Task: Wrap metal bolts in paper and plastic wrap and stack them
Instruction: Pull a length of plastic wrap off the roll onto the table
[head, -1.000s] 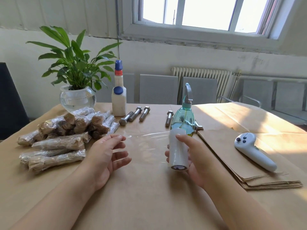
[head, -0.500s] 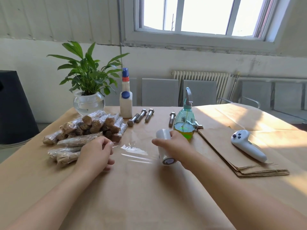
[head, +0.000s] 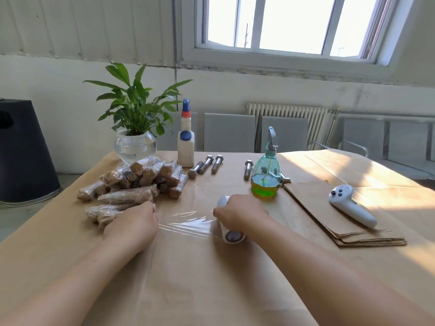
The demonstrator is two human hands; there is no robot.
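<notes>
Two bare forearms in view, entering from the bottom edge, one per side. No sleeves, cuffs or gloves visible anywhere up to the frame edge. Left hand (head: 131,222) bare: no ring, watch, strap or bracelet on the visible back of hand or wrist. Right hand (head: 242,211) the same, bare wrist, nothing worn. Fingertips and nails mostly hidden from this angle, can't tell polish. No marks, tape or bandage showing on either arm.

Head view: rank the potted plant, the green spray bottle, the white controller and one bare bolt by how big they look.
1. potted plant
2. green spray bottle
3. white controller, close to the bottle, and nearer the camera, so that order is unsure
4. bare bolt, clearly smallest
</notes>
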